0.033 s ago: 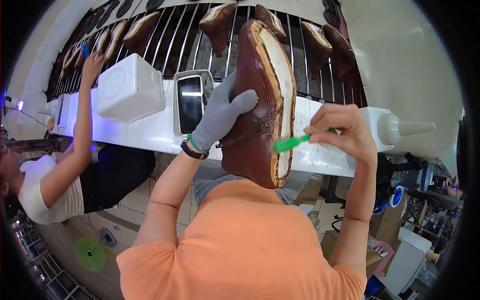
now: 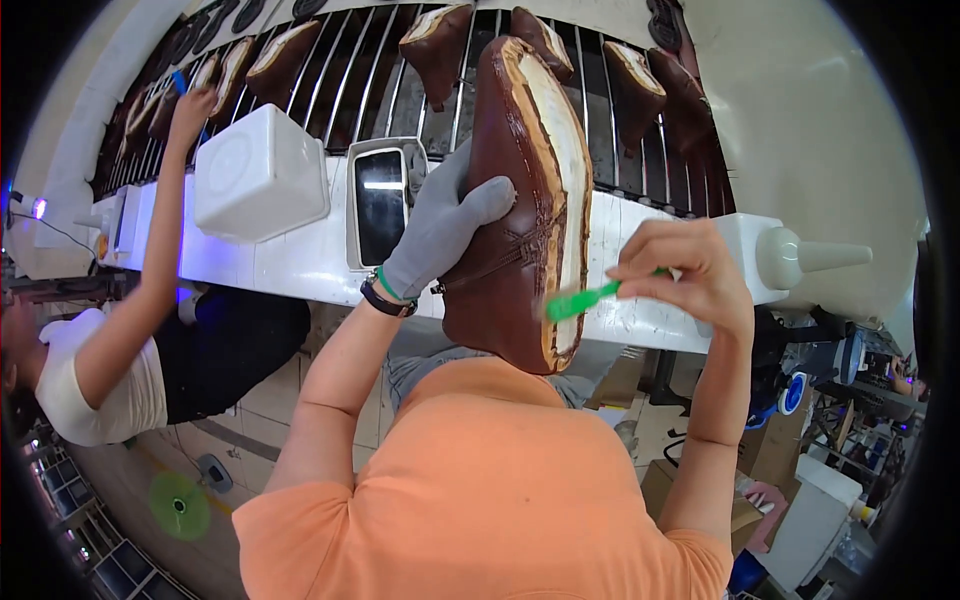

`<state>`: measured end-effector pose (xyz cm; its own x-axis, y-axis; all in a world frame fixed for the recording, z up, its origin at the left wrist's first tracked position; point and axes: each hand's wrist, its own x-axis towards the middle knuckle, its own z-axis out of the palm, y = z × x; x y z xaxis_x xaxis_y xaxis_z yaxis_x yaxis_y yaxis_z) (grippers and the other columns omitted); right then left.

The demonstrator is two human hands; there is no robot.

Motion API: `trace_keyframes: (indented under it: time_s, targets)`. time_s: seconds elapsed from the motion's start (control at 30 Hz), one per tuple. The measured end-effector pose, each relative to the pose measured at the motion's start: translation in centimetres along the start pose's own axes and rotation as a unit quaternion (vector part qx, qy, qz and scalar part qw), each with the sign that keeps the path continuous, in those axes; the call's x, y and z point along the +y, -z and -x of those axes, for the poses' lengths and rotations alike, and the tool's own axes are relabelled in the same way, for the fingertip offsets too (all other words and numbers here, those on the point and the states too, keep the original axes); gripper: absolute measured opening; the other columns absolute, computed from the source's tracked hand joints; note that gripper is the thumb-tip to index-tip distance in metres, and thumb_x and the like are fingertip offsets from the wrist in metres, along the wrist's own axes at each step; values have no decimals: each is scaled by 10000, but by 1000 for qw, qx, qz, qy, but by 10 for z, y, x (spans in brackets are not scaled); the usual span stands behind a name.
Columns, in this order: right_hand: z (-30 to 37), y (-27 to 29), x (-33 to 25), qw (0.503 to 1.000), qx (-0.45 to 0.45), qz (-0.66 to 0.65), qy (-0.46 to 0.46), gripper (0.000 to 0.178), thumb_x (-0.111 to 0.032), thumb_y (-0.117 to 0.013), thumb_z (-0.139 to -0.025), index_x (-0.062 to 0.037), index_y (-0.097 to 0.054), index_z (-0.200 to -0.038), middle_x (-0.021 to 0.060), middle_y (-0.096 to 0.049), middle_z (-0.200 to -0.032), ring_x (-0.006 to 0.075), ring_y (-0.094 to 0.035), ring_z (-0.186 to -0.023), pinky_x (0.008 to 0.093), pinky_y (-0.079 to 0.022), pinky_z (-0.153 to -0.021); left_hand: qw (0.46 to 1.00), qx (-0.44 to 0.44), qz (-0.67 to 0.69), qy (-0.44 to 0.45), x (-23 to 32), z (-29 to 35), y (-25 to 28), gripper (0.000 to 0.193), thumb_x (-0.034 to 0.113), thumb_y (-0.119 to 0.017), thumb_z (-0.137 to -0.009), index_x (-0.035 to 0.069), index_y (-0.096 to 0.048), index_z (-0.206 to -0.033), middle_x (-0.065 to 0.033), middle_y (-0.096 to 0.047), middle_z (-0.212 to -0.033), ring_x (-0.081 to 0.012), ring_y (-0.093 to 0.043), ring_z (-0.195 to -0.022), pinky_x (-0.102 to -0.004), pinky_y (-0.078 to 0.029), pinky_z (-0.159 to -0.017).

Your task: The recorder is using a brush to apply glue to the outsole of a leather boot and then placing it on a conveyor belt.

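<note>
A dark brown ankle boot (image 2: 500, 235) without an outsole hangs upright in front of me. Its pale underside, rimmed in tan, faces right. My left hand (image 2: 450, 225), in a grey glove, grips the boot from its left side, thumb across the leather; its other fingers are hidden behind. In my bare right hand (image 2: 685, 265) is a small green brush (image 2: 580, 302), pinched by the handle. The brush head lies over the tan rim at the boot's lower end, its tip smeared by motion, so contact is hard to make out.
Beyond the white table (image 2: 290, 270), more brown boots (image 2: 435, 50) lie on a roller conveyor (image 2: 360, 75). A white box (image 2: 262, 175) and a tray of dark liquid (image 2: 380, 210) stand left; a white bottle (image 2: 790, 255) lies right. A co-worker's hand (image 2: 195, 105) reaches over the conveyor.
My right hand and the brush have shifted slightly downward along the boot's rim. The boot has hardly moved. The co-worker's hand has moved a little up and right.
</note>
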<state>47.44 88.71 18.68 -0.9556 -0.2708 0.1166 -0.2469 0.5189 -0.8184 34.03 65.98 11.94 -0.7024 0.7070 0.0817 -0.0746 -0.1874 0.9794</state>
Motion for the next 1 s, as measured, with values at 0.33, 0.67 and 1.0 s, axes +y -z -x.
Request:
trace_keyframes:
  time_s: [0.33, 0.67, 1.0]
  targets:
    - [-11, 1, 5, 992, 121, 15, -30, 93, -10, -741, -731, 28, -678, -790, 77, -642, -760, 127, -603, -706, 242, -443, -606, 1000, 18, 19, 14, -14, -3, -6, 630, 396, -582, -884, -24, -425, -1327, -98, -577, -1187, -155, -548, -1056, -305, -416, -947]
    - [2, 0, -8, 998, -10, -42, -35, 124, -30, -776, -691, 12, -689, -769, 77, -664, -726, 148, -629, -664, 255, -452, -576, 994, -21, 57, 89, -25, -6, -1, 568, 421, -535, -921, -26, -476, -1267, -72, -589, -1125, -111, -552, -986, -265, -441, -892]
    - [-9, 7, -9, 996, -69, -54, -31, 152, -44, -792, -671, 0, -716, -795, 83, -662, -725, 159, -630, -656, 261, -461, -578, 955, -36, 155, 250, -42, -6, -7, 527, 427, -479, -950, -12, -516, -1239, -78, -607, -1099, -116, -582, -934, -255, -477, -854]
